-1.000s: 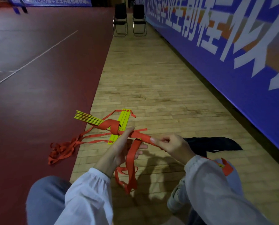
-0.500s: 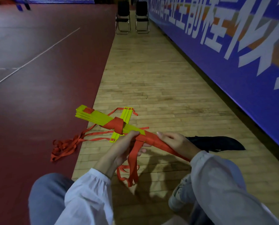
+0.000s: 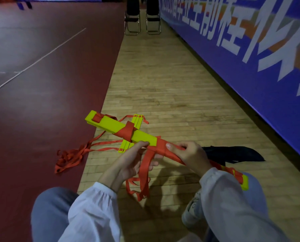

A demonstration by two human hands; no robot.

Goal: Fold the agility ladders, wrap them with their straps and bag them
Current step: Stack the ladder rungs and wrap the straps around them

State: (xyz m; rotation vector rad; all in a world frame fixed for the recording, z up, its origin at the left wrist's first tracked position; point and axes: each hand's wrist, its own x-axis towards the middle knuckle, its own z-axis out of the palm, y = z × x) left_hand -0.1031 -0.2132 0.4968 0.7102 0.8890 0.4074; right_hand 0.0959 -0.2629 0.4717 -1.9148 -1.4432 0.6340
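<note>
Bundle: folded ladder [image 3: 110, 124], yellow rungs stacked, held off wood floor [image 3: 163, 84] at centre, running far-left to near-right. L hand [image 3: 128, 165] grips it from below, thumb on top rung; strap tails hang past its fingers. R hand [image 3: 189, 154] curled over red strap [image 3: 161, 147] wrapped round bundle, thumb pressing wrap. Just behind, on floor: second ladder [image 3: 138, 120], loose straps [image 3: 70, 156] trailing left. Dark bag [image 3: 233, 153] on floor, right of R hand.

both hands held a folded yellow ladder bundle [image 3: 114, 125] – left hand [image 3: 128, 165] beneath, right hand [image 3: 189, 154] pinching its red strap [image 3: 163, 147] – above the wooden floor [image 3: 163, 84].
</note>
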